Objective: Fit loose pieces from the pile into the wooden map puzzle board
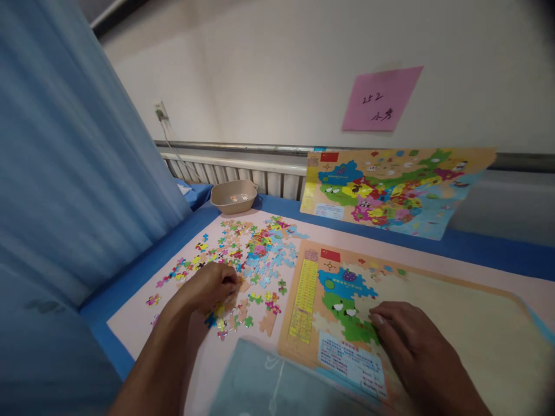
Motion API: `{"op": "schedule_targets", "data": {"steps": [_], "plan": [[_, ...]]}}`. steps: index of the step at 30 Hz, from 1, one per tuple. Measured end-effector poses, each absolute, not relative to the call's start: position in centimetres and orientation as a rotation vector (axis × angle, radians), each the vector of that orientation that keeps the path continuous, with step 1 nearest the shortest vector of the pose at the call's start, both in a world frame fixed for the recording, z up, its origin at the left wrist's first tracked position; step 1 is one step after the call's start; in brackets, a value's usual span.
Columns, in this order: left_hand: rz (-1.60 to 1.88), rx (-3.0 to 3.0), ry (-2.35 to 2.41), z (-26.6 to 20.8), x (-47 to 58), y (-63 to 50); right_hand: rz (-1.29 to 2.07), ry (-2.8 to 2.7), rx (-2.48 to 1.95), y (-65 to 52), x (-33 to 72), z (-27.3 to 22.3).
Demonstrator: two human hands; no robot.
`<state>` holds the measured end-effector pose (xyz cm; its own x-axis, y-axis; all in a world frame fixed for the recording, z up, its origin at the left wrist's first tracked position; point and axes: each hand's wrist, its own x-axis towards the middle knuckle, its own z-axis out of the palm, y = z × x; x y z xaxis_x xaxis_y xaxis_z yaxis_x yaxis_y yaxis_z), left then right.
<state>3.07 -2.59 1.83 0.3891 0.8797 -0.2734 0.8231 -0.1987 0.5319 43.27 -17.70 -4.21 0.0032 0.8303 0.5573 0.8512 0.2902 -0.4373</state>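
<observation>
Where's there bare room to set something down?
The puzzle board is bare right of your right hand; so is the pink sheet's strip between board and printed map. Loose pieces crowd the sheet around your left hand.

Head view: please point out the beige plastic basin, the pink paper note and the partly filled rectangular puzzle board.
Beige plastic basin [229, 208]: head view, front wall.
Pink paper note [380, 107]: head view, middle of the sheet.
Partly filled rectangular puzzle board [459, 315]: head view, bare cream surface.

Two hands [411, 335], one puzzle board [470, 312], one map poster [390, 193], one basin [229, 208], one note [382, 99] — loose pieces [259, 250] past counting
</observation>
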Motion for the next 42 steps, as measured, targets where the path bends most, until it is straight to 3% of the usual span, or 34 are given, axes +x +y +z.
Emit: {"op": "schedule_targets", "data": {"steps": [10, 21, 36, 42], "plan": [[0.139, 2.262, 1.363, 4.0, 2.2, -5.2, 0.026, -1.787, -1.588, -17.9, 43.2, -3.8], [0.088, 2.145, 1.615, 1.3, 2.8, -11.4, 0.008, -1.809, -1.552, -17.8, 43.2, -4.0], [0.059, 2.17, 1.768, 1.0, 2.7, -12.1, -0.038, -1.815, -1.477, -18.2, 42.5, -3.3], [0.145, 2.351, 1.465, 3.1, 7.0, -10.8, 0.004, -1.808, -1.526, -18.4, 42.2, -3.3]]}}
